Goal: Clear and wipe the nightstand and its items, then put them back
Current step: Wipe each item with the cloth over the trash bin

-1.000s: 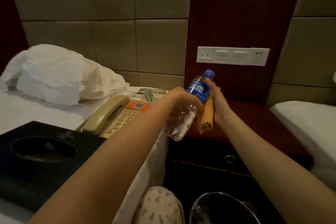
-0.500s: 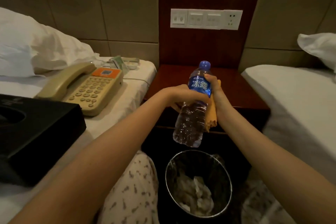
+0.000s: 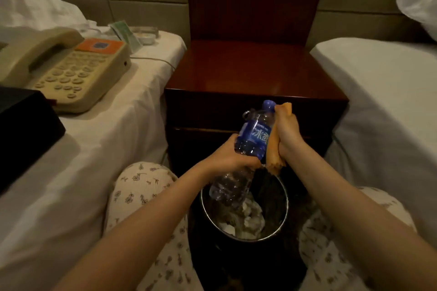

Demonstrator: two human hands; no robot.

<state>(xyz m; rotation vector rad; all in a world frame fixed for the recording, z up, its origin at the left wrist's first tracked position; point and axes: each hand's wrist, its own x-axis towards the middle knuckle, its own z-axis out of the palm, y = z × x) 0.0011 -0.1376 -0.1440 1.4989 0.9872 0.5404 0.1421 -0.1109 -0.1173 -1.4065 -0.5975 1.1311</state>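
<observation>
Fingers (image 3: 251,163) of the left hand (image 3: 230,158) curl round the middle of the water bottle (image 3: 254,136), which is held tilted with its cap up. The right hand (image 3: 287,136) grips a bunched orange cloth (image 3: 273,162) and presses it against the bottle's side. Directly below the fingers stands the waste bin (image 3: 282,224); beyond them is the nightstand (image 3: 255,71); well to their left, a telephone (image 3: 71,71) lies on the bed (image 3: 118,125). Risk: the thin plastic may buckle or slip under the rubbing, dropping the bottle into the bin.
</observation>
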